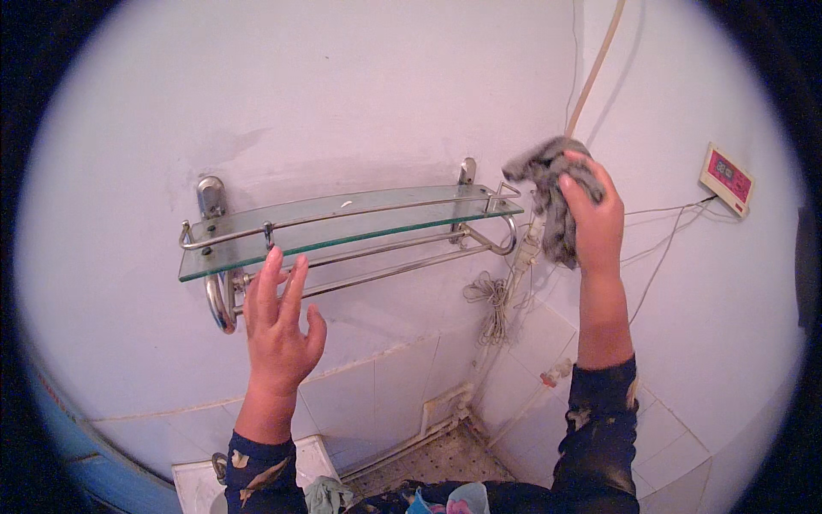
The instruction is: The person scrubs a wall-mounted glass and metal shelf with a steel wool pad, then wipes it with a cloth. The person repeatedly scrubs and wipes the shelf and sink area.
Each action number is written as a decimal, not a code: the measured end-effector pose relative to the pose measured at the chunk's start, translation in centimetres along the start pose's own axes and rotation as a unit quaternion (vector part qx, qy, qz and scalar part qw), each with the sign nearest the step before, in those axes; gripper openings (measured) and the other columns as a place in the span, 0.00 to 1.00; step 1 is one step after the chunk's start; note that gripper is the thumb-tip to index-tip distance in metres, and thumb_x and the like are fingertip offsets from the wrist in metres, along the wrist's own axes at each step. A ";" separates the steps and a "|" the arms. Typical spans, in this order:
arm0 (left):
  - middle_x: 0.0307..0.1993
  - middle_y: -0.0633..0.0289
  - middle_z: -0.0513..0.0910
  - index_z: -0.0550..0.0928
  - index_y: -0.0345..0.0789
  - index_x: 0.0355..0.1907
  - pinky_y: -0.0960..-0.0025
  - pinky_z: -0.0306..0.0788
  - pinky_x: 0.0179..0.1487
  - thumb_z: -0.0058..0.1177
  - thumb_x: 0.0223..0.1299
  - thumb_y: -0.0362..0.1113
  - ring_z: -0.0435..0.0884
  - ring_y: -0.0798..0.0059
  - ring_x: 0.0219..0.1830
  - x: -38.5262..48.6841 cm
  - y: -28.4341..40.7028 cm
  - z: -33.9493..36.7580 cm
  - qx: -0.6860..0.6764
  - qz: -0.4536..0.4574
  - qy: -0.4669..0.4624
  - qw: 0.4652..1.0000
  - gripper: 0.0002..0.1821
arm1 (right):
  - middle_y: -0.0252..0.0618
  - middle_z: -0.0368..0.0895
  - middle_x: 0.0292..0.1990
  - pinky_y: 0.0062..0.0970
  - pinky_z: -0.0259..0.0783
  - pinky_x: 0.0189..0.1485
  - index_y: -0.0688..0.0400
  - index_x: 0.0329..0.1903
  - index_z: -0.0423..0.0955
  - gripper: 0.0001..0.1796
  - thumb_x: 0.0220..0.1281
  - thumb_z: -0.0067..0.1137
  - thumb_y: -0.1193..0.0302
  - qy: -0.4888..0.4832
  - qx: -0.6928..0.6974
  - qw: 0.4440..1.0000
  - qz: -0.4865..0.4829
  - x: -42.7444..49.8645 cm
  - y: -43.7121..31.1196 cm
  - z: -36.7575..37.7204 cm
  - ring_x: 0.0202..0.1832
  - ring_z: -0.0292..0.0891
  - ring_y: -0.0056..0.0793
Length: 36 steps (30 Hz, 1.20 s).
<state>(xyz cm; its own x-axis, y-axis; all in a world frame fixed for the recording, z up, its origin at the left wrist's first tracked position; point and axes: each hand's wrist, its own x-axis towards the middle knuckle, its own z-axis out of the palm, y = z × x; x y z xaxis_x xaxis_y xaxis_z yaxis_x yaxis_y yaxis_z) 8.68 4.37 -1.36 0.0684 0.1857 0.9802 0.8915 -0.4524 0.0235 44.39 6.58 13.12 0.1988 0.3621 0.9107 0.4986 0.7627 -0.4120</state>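
Note:
A glass shelf (359, 215) with a metal guard rail and towel bars below it is fixed to the white wall. My left hand (282, 327) is at the shelf's left front, fingers apart and holding nothing; its fingertips overlap the front edge, and I cannot tell whether they touch it. In my right hand (594, 212), raised beyond the shelf's right end, is a crumpled grey cloth (555, 173) that hangs below the fingers. A small white scrap (347, 203) lies on the glass. Grey smudges mark the wall above the shelf.
A bundled cord (491, 308) hangs beside pipes in the corner. On the right wall, a control box (727, 180) trails thin wires. A red-handled valve (551, 378) sits lower down. Below are a white basin (196, 485) and a greenish cloth (327, 495).

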 end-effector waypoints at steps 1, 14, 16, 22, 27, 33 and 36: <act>0.70 0.55 0.64 0.73 0.41 0.66 0.60 0.66 0.62 0.57 0.45 0.25 0.74 0.63 0.55 0.0 0.0 0.0 -0.009 -0.010 -0.002 1.000 0.38 | 0.38 0.84 0.44 0.27 0.72 0.53 0.59 0.52 0.79 0.18 0.58 0.62 0.73 0.000 0.006 1.000 -0.030 -1.5 -0.7 0.0 0.46 0.78 0.24; 0.71 0.58 0.63 0.73 0.45 0.66 0.55 0.62 0.66 0.58 0.44 0.27 0.70 0.57 0.60 -0.1 0.1 -0.4 -0.021 -0.020 -0.026 0.999 0.39 | 0.48 0.79 0.44 0.40 0.71 0.51 0.55 0.51 0.76 0.19 0.53 0.63 0.72 -0.070 -0.122 0.983 -0.121 -7.1 -0.6 10.1 0.48 0.76 0.48; 0.71 0.58 0.63 0.72 0.45 0.67 0.55 0.62 0.66 0.57 0.44 0.27 0.70 0.57 0.61 -0.1 0.2 -0.5 -0.019 -0.021 -0.027 0.999 0.40 | 0.48 0.79 0.44 0.39 0.72 0.50 0.56 0.50 0.77 0.19 0.53 0.63 0.72 -0.070 -0.142 0.972 -0.171 -8.0 -1.6 11.0 0.48 0.76 0.48; 0.71 0.57 0.62 0.71 0.45 0.67 0.55 0.63 0.65 0.57 0.44 0.25 0.69 0.53 0.60 0.3 0.8 -0.9 -0.046 -0.022 -0.031 0.998 0.40 | 0.49 0.80 0.42 0.38 0.73 0.49 0.58 0.47 0.78 0.18 0.51 0.64 0.72 -0.115 -0.059 0.990 -0.058 -7.9 -4.0 10.9 0.46 0.78 0.49; 0.72 0.51 0.60 0.69 0.41 0.68 0.54 0.60 0.68 0.57 0.46 0.25 0.66 0.49 0.65 0.0 1.2 -1.0 -0.090 -0.013 -0.016 0.996 0.40 | 0.42 0.80 0.40 0.29 0.70 0.52 0.58 0.48 0.78 0.18 0.51 0.63 0.76 -0.188 0.035 0.979 -0.073 -9.3 -6.4 12.5 0.45 0.78 0.34; 0.72 0.44 0.57 0.54 0.38 0.75 0.53 0.55 0.72 0.58 0.55 0.30 0.58 0.48 0.73 -9.0 3.5 -2.4 -0.369 -0.145 -0.010 0.918 0.44 | 0.43 0.80 0.45 0.33 0.71 0.54 0.58 0.46 0.79 0.19 0.48 0.65 0.78 -0.271 0.161 0.944 -0.099 -18.0 -6.0 16.1 0.47 0.78 0.41; 0.71 0.43 0.57 0.47 0.41 0.77 0.53 0.60 0.69 0.61 0.59 0.37 0.61 0.53 0.72 -18.9 6.0 -5.1 -0.459 -0.368 -0.036 0.808 0.49 | 0.41 0.80 0.47 0.31 0.70 0.56 0.58 0.48 0.78 0.19 0.50 0.64 0.78 -0.446 0.204 0.871 0.020 -26.6 -3.9 16.5 0.49 0.78 0.37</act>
<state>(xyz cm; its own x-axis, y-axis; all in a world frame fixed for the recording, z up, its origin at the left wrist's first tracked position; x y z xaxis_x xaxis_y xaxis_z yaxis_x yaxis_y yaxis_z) 10.52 -6.27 -18.71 -0.2736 0.7341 0.6215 -0.0033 -0.6469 0.7626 23.21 2.84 -10.00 -0.6169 0.5257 0.5857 0.1283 0.8014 -0.5842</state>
